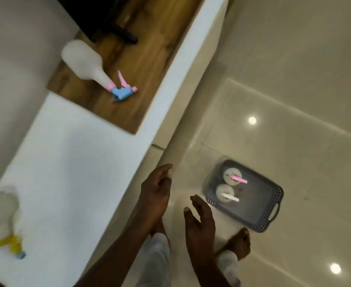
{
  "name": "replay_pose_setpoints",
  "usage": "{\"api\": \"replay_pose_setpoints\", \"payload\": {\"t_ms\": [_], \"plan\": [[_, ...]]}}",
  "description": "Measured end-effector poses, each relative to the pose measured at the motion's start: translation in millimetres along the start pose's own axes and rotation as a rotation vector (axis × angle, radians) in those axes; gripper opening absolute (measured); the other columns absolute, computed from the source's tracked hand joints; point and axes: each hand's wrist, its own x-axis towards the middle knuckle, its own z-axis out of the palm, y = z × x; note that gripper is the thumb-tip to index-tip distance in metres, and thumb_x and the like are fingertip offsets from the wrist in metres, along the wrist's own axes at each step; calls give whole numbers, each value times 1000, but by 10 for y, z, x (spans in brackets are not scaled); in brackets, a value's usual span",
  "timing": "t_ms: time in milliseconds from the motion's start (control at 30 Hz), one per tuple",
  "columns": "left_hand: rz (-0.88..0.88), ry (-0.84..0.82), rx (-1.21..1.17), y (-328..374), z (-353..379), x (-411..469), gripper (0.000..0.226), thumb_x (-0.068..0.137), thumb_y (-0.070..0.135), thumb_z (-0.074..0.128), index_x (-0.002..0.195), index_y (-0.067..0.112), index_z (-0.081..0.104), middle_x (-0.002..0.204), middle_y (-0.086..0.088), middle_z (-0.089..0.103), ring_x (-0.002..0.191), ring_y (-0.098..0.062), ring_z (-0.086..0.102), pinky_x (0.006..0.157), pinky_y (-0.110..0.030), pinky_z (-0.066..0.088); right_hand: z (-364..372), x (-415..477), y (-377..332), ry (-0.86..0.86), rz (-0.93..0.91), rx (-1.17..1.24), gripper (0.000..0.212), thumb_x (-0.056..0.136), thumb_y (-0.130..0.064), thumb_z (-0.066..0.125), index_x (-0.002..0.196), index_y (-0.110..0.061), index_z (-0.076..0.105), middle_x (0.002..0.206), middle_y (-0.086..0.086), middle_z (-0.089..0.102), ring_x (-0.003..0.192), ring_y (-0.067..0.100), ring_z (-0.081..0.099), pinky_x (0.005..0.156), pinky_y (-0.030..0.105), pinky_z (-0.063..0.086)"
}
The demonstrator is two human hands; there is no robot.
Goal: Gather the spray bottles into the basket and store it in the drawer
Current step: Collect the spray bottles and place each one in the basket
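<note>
A grey perforated basket [261, 206] stands on the tiled floor at the right, holding two upright white spray bottles, one with a pink trigger [232, 176] and one with a white trigger [225, 193]. On the wooden part of the counter lies a white spray bottle with a pink and blue head [83, 63]. Another white bottle with a yellow head [2, 216] lies at the counter's near left. My left hand [156, 189] and my right hand [199, 220] hover empty, fingers apart, between the counter edge and the basket.
The white counter [71, 162] runs along the left, with a wooden inset [141, 59] and a dark object [116, 27] at its far end. My bare feet [239, 243] stand on the glossy floor beside the basket. Ceiling lights reflect in the tiles.
</note>
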Motion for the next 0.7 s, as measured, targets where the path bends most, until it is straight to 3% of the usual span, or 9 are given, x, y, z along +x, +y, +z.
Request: {"api": "replay_pose_setpoints", "payload": {"t_ms": [100,200,267,333,400,600,700], "plan": [[142,87,0,280,-682,227,35,104,19,57,134,35,65,129,25,65,119,22,56,95,2,43,443,-27,-589,-48,-50,124,39,98,0,69,128,-25,69,133,-11,70,128,6,62,97,5,47],[246,178,62,457,-1348,546,33,104,18,60,135,28,64,133,17,64,115,28,52,96,4,41,894,17,-1117,-94,-2,243,35,100,-6,69,129,-26,70,131,-14,72,127,5,64,112,32,51],[322,221,114,556,-1732,770,34,103,16,61,136,21,64,138,8,65,120,16,57,101,-8,47,1157,86,-1410,-150,67,382,29,100,-10,69,126,-23,71,122,-15,75,118,7,70,110,42,55],[416,258,218,642,-2089,1021,35,102,14,63,137,14,64,140,-3,67,128,-9,62,107,-26,51,1438,184,-1661,-195,142,526,24,101,-11,70,124,-17,72,118,-8,76,112,11,73,106,44,59],[506,282,352,711,-2398,1302,36,101,12,64,137,11,65,143,-7,66,133,-21,60,111,-30,46,1711,282,-1875,-243,258,676,24,101,-9,68,125,-10,71,128,10,72,121,24,71,102,44,61],[531,142,620,1016,-2881,2137,47,103,28,60,149,17,55,159,-7,49,148,-29,42,122,-44,40,2404,613,-2299,-449,520,939,27,102,-19,68,127,-10,70,136,14,69,124,30,69,89,44,65],[543,63,749,1097,-2916,2466,51,104,35,57,150,16,53,161,-9,47,148,-31,41,121,-45,39,2744,797,-2427,-492,543,990,34,102,-30,70,130,-11,67,137,14,69,127,31,68,96,46,63]]}}
